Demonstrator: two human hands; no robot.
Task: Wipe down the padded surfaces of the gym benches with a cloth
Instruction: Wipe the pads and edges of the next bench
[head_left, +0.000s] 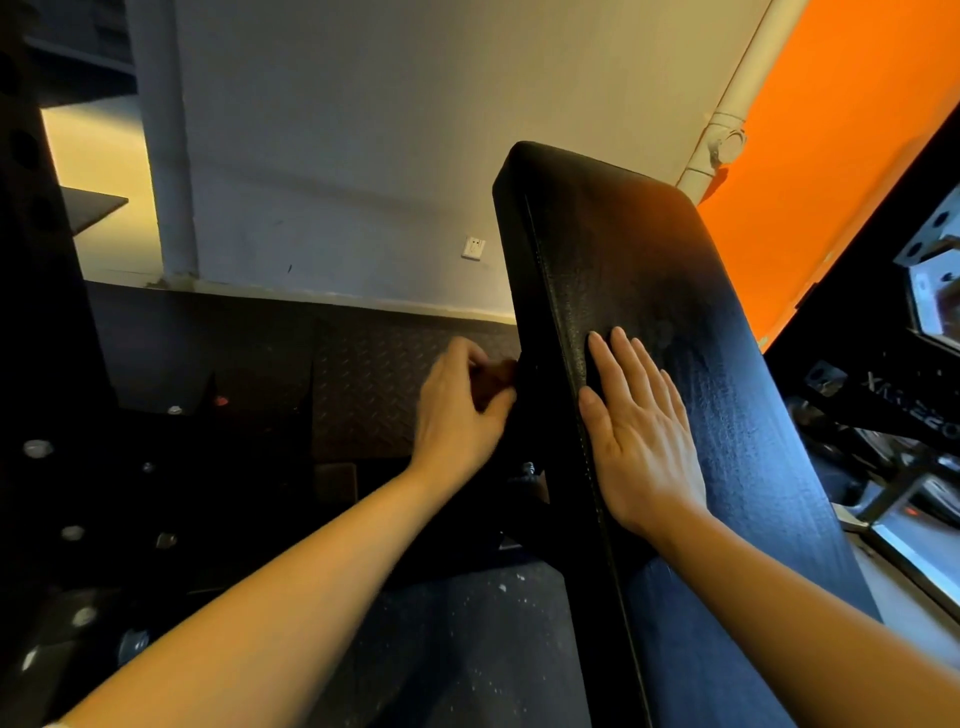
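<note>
Here the left hand (460, 410) curls behind the backrest pad's (649, 322) edge, fingertips hidden.

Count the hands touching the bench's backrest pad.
2. The right hand lies flat on the backrest pad face; the left hand grips its left edge, fingertips hidden behind.

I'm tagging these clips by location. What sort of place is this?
Most likely a gym: a black padded bench backrest set at an incline, dark diamond-plate rubber floor matting, and a black steel equipment frame with bolted plates beside an orange wall.
</note>
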